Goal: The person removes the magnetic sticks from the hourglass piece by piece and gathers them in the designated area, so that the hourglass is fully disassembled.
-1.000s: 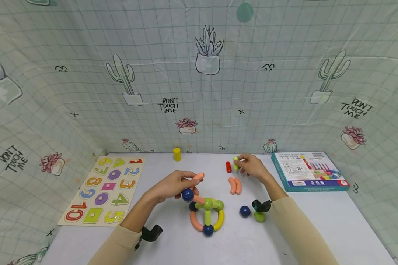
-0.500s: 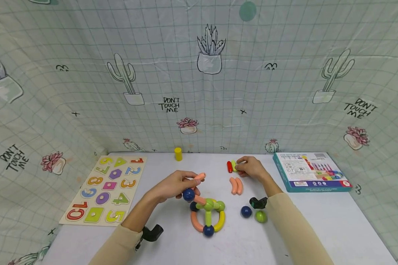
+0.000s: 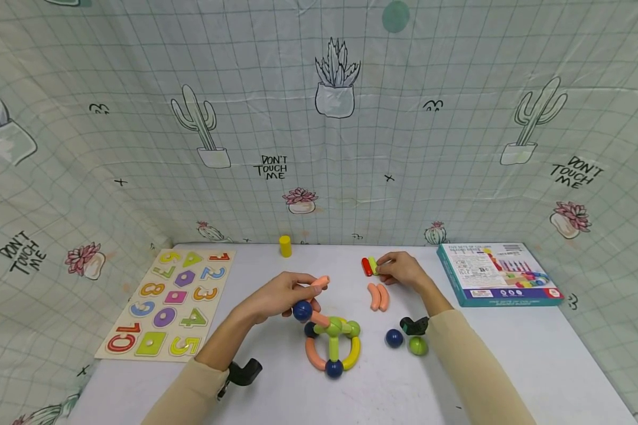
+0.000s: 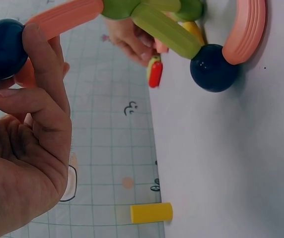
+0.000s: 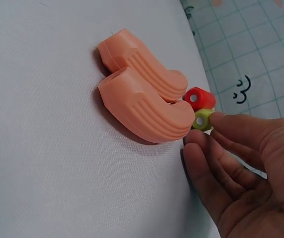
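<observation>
My left hand (image 3: pixel 282 295) grips a salmon magnetic rod (image 3: pixel 321 281) beside a dark blue ball (image 3: pixel 302 311). Another salmon rod (image 4: pixel 67 17) links that ball to a built frame of green rods and balls (image 3: pixel 334 327), with curved yellow and salmon rods below. At the back, the right hand (image 3: pixel 403 268) pinches a short light green rod (image 5: pixel 202 120) between thumb and fingers. This rod lies against a short red rod (image 5: pixel 200 99). Two curved salmon rods (image 5: pixel 147 106) lie side by side, close to the right fingers.
A loose blue ball (image 3: pixel 394 338) and a green ball (image 3: pixel 418 345) lie near the right forearm. At the back stands a yellow cylinder (image 3: pixel 285 246). A number puzzle board (image 3: pixel 165 307) is on the left, a toy box (image 3: pixel 500 274) on the right. Patterned cloth (image 3: pixel 319 147) hangs behind.
The right hand has shifted the green rod left and slightly down, from apart to alongside the red rod. My left hand keeps its hold with little movement.
</observation>
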The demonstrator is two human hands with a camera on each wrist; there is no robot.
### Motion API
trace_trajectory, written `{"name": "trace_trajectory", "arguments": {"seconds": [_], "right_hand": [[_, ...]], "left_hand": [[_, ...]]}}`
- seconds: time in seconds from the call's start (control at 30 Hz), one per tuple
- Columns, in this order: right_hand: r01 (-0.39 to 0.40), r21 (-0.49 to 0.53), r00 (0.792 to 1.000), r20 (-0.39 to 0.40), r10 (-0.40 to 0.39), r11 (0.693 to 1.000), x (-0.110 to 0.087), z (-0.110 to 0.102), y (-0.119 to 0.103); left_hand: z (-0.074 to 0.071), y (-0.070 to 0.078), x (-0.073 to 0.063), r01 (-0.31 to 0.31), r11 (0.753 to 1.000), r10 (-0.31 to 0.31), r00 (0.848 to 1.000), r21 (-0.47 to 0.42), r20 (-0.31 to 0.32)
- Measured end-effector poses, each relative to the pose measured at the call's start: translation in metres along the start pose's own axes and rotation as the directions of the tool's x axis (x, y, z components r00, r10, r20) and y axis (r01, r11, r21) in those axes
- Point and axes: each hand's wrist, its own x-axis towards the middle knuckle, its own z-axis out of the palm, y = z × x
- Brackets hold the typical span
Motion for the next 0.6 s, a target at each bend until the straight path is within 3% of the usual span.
{"name": "trace_trajectory", "arguments": {"seconds": [0.6], "right_hand": [[-0.016,-0.022,1.0,-0.007,0.016,1.0,-0.0017,0.0032,-0.0048]], "left_hand": [[0.0011,0.0005,0.0009,0.004,1.0,-0.004,1.0,0.009,-0.006]]}}
